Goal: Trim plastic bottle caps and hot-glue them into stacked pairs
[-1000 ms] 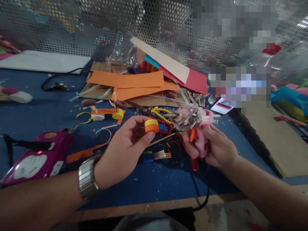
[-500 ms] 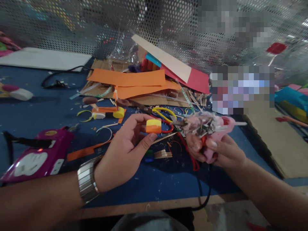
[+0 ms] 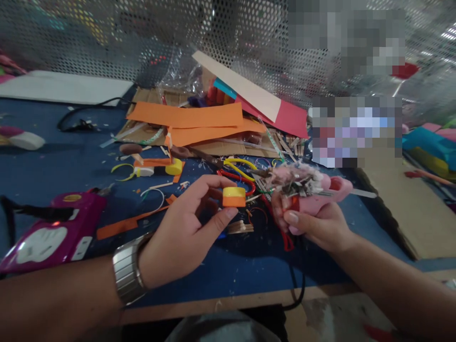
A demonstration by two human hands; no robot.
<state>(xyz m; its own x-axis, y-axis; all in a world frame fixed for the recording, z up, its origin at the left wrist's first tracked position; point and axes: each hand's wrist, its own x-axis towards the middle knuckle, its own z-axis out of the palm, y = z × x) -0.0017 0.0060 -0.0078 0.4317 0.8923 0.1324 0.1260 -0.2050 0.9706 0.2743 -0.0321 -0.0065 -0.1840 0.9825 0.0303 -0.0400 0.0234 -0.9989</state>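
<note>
Between thumb and fingers, my left hand pinches a small round piece, yellow on top and orange below. My right hand is wrapped around a pink hot glue gun. Its nozzle is crusted with glue and scraps, and points left toward the piece, a short gap away. A glue stick pokes out of its back end, and a black cord hangs below. Behind my left hand lie scissors with yellow handles, and red handles next to them.
A purple device with a small red light sits at the left. Orange paper strips lie on cardboard at the back, beside a red sheet. Matchstick-like sticks rest before me. More cardboard covers the right side.
The yellow and orange piece has moved slightly right and down in my left hand. My right hand's grip has shifted, and the glue gun's back end tilts lower.
</note>
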